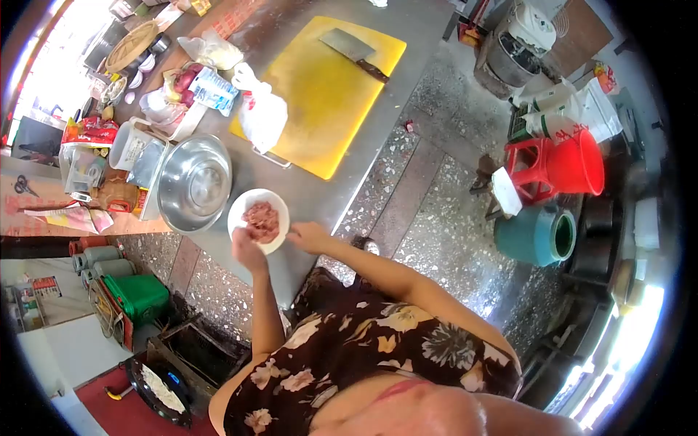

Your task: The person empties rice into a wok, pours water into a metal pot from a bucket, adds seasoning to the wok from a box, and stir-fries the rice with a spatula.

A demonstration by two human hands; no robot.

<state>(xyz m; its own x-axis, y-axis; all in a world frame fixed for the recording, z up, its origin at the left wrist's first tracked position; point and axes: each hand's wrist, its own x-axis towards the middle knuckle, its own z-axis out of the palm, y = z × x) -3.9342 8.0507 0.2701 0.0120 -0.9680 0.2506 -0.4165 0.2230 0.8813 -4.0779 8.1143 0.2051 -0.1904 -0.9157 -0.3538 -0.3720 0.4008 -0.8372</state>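
Note:
A white bowl (279, 206) with pinkish chopped meat (260, 221) in it is at the near edge of the metal table. My left hand (249, 252) is at the bowl's lower left rim, its fingers closed on the rim beside the meat. On the right side of the bowl, my right hand (310, 237) pinches the rim with its fingertips. A large steel basin (206, 185) is just left of the bowl. Farther back, a cleaver (347, 45) lies on a yellow cutting board (320, 109), and a white plastic bag (263, 120) rests over the board's left edge.
Bags with red onions (185, 78), a blue-white packet (213, 91) and plastic containers (134, 145) crowd the table's left side. Right on the floor are a red stool (529, 168), red bucket (578, 163) and teal pot (534, 236). A green bin (136, 296) is lower left.

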